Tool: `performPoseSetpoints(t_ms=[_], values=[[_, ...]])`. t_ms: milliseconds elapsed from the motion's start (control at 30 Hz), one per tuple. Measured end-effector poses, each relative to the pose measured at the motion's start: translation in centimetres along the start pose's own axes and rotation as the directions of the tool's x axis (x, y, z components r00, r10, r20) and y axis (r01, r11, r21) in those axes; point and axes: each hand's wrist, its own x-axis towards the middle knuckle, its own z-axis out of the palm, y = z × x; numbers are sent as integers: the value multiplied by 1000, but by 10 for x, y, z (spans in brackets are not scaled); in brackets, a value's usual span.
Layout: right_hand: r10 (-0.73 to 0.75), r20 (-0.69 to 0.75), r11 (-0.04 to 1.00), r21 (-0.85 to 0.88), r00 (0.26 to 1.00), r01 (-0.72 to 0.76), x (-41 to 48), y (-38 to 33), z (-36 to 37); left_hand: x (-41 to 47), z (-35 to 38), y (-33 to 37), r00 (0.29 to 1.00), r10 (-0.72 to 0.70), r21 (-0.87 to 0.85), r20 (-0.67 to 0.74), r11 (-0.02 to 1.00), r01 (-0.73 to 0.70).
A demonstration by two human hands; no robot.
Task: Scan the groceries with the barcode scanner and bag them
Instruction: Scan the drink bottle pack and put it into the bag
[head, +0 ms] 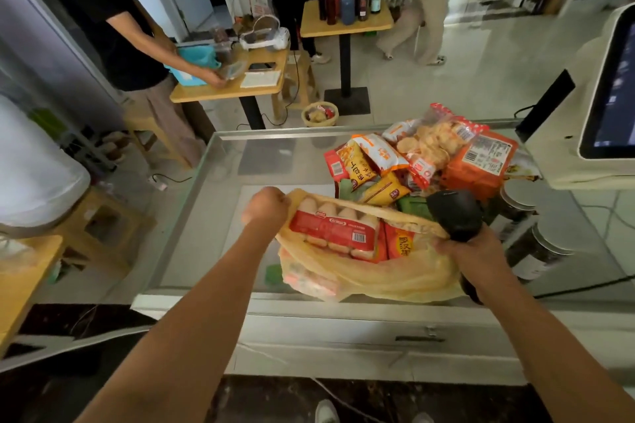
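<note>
Below the middle of the frame, the yellow plastic bag (371, 271) sits on the glass worktop (213, 216) with its mouth stretched wide. The left hand (266, 208) is clenched in a fist around the bag's left rim. The right hand (470, 251) is curled closed too, pinching the right rim while also gripping the black barcode scanner (453, 213), whose head points up and away. Inside the bag, a red-labelled sausage pack (335, 230) lies on top beside an orange packet (400, 244). The pile of unbagged snacks (422, 154) waits just beyond, at centre right, next to the checkout screen (611, 86).

The step in hand looks like holding the bag open to settle its load before the next item. To do it well, keep both rims taut and level so the mouth stays wide. The thin film may tear under the load, so support from below seems wise. Sharing one hand between scanner and rim risks letting one of them slip.
</note>
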Motion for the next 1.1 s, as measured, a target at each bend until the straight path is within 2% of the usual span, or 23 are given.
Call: performPoseSetpoints(t_ms=[100,167,267,300,333,367,400,433,467,500,533,567,600,667,733,800,867,967,1100], values=[[-13,-12,999,37,1000,13,1,-3,-4,-2,-24,7,952,40,-292,-304,947,-133],[-40,-61,997,64,997,44,4,-10,-7,3,-52,13,904,42,-351,-425,913,-208],[-64,-138,988,133,988,83,8,-21,-11,2,-74,13,927,101,-191,-360,965,-179],[-65,-143,987,139,988,85,9,-22,-11,-3,-74,12,913,164,-114,-374,969,-220],[-62,-140,987,136,988,81,9,-23,-11,-9,-71,11,853,288,-61,-436,936,-347],[-53,-130,989,133,990,70,10,-22,-10,-15,-65,12,747,455,-29,-485,845,-534],[-46,-118,989,132,992,61,9,-21,-10,-22,-57,16,628,622,-16,-467,705,-709],[-43,-106,990,129,993,56,8,-21,-10,-27,-50,23,527,772,-33,-355,553,-832],[-44,-99,991,123,994,56,7,-19,-10,-29,-41,31,455,876,-62,-161,451,-890],[-48,-92,991,117,995,58,7,-18,-10,-30,-30,39,420,905,-57,67,424,-904],[-51,-84,992,109,995,60,6,-17,-10,-27,-17,45,407,873,-6,268,424,-906],[-51,-79,993,103,996,59,5,-16,-10,-21,-4,50,415,807,70,419,427,-901],[-50,-76,994,94,996,58,5,-15,-9,-17,4,54,457,724,155,518,445,-882],[-47,-61,995,83,997,52,3,-13,-9,-5,15,54,533,588,267,608,481,-835],[-43,-41,997,68,998,46,0,-11,-8,0,17,54,567,504,340,652,474,-812],[-44,-32,997,66,998,46,-1,-10,-9,-3,18,51,592,481,403,647,443,-801],[-34,-25,996,81,999,36,-2,-9,-9,-7,19,43,586,581,382,565,445,-810],[-19,-22,994,110,1000,21,-3,-7,-13,-7,14,28,644,605,349,467,544,-764],[-23,-42,990,141,999,28,-4,-7,-15,-11,7,24,730,570,420,377,597,-683]])
